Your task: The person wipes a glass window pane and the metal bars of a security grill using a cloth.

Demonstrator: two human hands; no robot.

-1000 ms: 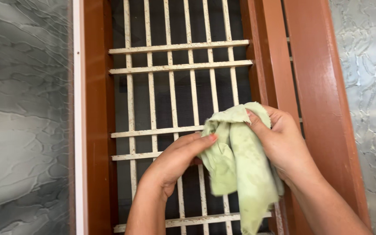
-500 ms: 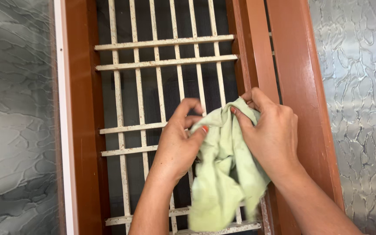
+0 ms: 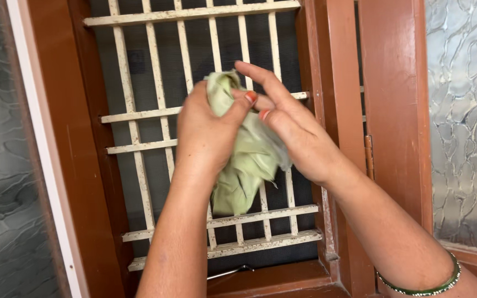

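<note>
- Your left hand [image 3: 208, 132] closes around the upper bunch of the pale green cloth [image 3: 247, 165] at the centre of the frame, thumb pinching a fold.
- Your right hand [image 3: 293, 129] lies against the cloth from the right, fingers extended rather than curled; you cannot tell whether it actually grips.
- The cloth looks light, soft and limp; it will likely sag wherever unsupported, so gather it at the bunched top, not the dangling tail.
- It hangs in front of the cream window grille [image 3: 155, 113], set in a brown wooden frame [image 3: 56, 138].
- Both palms are hidden, and the dark mesh behind the bars is hard to make out.
</note>
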